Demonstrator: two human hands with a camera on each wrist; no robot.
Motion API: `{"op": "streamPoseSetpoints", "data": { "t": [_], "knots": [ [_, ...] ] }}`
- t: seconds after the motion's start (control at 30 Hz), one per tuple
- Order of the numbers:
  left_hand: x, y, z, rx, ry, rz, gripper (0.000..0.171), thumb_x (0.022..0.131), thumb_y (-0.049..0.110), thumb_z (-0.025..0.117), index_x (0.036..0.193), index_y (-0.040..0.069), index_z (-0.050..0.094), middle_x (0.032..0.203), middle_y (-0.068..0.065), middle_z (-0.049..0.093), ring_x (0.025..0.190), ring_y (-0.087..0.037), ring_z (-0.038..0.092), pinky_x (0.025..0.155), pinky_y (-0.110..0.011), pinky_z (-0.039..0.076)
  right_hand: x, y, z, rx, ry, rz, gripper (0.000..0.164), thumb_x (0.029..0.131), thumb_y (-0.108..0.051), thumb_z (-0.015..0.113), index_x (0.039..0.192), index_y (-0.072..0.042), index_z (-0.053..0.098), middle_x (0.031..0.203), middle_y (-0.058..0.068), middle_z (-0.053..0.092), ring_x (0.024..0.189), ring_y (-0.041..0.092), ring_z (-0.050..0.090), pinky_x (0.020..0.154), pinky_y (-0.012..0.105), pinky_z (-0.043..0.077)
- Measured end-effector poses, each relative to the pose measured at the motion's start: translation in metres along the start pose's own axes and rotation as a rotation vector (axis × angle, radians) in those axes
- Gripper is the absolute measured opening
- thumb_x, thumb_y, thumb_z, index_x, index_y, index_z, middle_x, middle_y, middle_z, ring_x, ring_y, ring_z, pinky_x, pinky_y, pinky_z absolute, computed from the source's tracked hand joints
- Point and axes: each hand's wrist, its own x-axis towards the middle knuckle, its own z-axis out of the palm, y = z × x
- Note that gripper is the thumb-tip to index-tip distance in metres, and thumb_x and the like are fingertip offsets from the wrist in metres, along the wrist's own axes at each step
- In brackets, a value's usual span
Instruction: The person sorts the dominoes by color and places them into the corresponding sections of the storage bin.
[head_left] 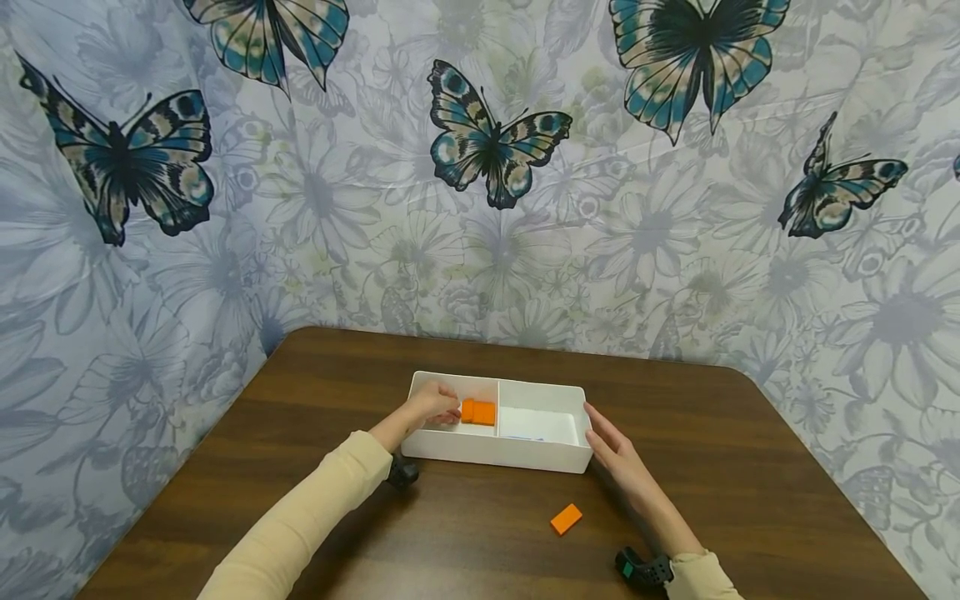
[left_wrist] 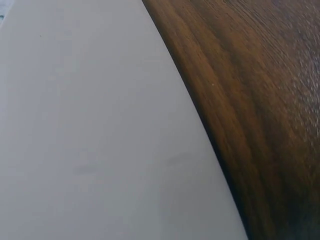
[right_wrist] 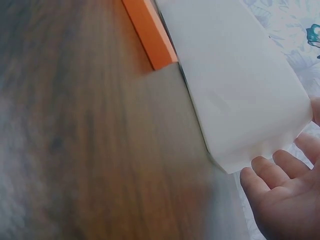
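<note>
A white two-compartment box [head_left: 495, 452] sits on the wooden table. My left hand [head_left: 429, 405] reaches over its left compartment, fingers slightly bent, fingertips close to the orange blocks [head_left: 478, 412] lying against the divider. Nothing shows between those fingers. At the box's right end, my right hand [head_left: 618, 454] rests its extended fingers on the outside of the end wall; the right wrist view shows these fingers [right_wrist: 270, 171] at that corner. Another orange block [head_left: 566, 519] lies on the table in front of the box. The left wrist view is mostly the box's outer wall [left_wrist: 100, 120].
The right compartment [head_left: 543, 421] has a small bluish mark or piece near its front wall. The brown table [head_left: 480, 533] extends around the box, its far edge against a butterfly-print cloth [head_left: 495, 250]. Dark bands sit on both wrists.
</note>
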Motion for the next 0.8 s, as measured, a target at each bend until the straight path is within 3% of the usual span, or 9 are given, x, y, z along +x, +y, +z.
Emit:
{"op": "streamPoseSetpoints", "data": {
  "t": [0.07,0.13,0.2,0.23,0.3,0.47,0.53,0.63,0.8],
  "knots": [
    [0.023,-0.019,-0.001,-0.058,-0.012,0.033,0.018,0.089,0.0,0.059,0.1,-0.014,0.058,0.083,-0.024,0.064,0.066,-0.023,0.064,0.061,-0.026,0.053,0.0,0.0,0.0,0.002,-0.003,-0.005,0.053,0.101,-0.021,0.045,0.149,-0.01,0.026,0.152,0.015,0.016,0.136,0.036,0.015,0.102,0.057,0.02],
    [0.058,-0.048,-0.004,-0.14,-0.046,0.076,0.017,0.087,0.002,0.063,0.097,-0.012,0.06,0.081,-0.022,0.063,0.068,-0.025,0.065,0.062,-0.028,0.054,0.0,0.0,0.0,0.003,-0.003,-0.01,0.053,0.101,-0.021,0.045,0.149,-0.01,0.025,0.152,0.015,0.015,0.136,0.037,0.014,0.102,0.058,0.02],
    [0.083,-0.069,-0.007,-0.237,-0.099,0.127,0.019,0.086,0.002,0.066,0.096,-0.013,0.06,0.082,-0.023,0.062,0.071,-0.027,0.066,0.063,-0.03,0.054,0.0,0.001,0.0,0.004,-0.006,-0.01,0.053,0.101,-0.02,0.044,0.149,-0.01,0.025,0.153,0.015,0.015,0.136,0.037,0.014,0.102,0.058,0.02],
    [0.089,-0.073,-0.006,-0.272,-0.107,0.117,0.02,0.085,0.002,0.067,0.095,-0.014,0.06,0.082,-0.024,0.062,0.073,-0.029,0.066,0.066,-0.031,0.054,0.0,0.001,0.0,0.004,-0.005,-0.008,0.053,0.101,-0.021,0.045,0.149,-0.01,0.025,0.153,0.015,0.015,0.136,0.037,0.014,0.102,0.057,0.02],
    [0.077,-0.06,-0.005,-0.299,-0.105,0.088,0.021,0.087,0.001,0.064,0.101,-0.014,0.06,0.088,-0.025,0.064,0.079,-0.03,0.066,0.072,-0.034,0.053,0.0,0.001,-0.001,0.004,-0.003,-0.006,0.053,0.101,-0.021,0.045,0.149,-0.01,0.026,0.153,0.015,0.015,0.136,0.037,0.015,0.102,0.057,0.02],
    [0.001,0.004,-0.002,-0.293,-0.134,0.008,0.026,0.093,-0.004,0.053,0.114,-0.018,0.054,0.105,-0.029,0.062,0.096,-0.034,0.063,0.086,-0.038,0.047,0.0,0.001,-0.001,0.0,-0.003,-0.002,0.053,0.101,-0.022,0.045,0.149,-0.011,0.025,0.153,0.015,0.015,0.136,0.037,0.015,0.102,0.057,0.02],
    [-0.007,0.008,-0.003,-0.303,-0.18,0.015,0.026,0.093,-0.004,0.051,0.115,-0.018,0.054,0.105,-0.028,0.062,0.096,-0.034,0.063,0.085,-0.036,0.048,0.0,0.001,-0.002,-0.001,-0.004,-0.001,0.053,0.101,-0.022,0.045,0.149,-0.011,0.025,0.153,0.015,0.015,0.136,0.038,0.015,0.102,0.057,0.02],
    [-0.002,0.005,-0.001,-0.31,-0.203,-0.011,0.026,0.091,-0.004,0.055,0.116,-0.015,0.055,0.1,-0.024,0.065,0.089,-0.03,0.065,0.08,-0.033,0.051,0.0,0.0,-0.002,0.002,-0.005,-0.001,0.053,0.101,-0.022,0.045,0.149,-0.011,0.025,0.153,0.015,0.015,0.136,0.037,0.015,0.102,0.057,0.02],
    [0.004,0.001,0.0,-0.3,-0.165,-0.029,0.029,0.091,-0.003,0.057,0.118,-0.012,0.055,0.098,-0.02,0.066,0.084,-0.025,0.067,0.074,-0.029,0.052,-0.001,-0.001,-0.001,0.006,-0.008,-0.002,0.053,0.101,-0.021,0.045,0.149,-0.01,0.025,0.153,0.016,0.015,0.136,0.037,0.015,0.102,0.056,0.02]
  ]
}}
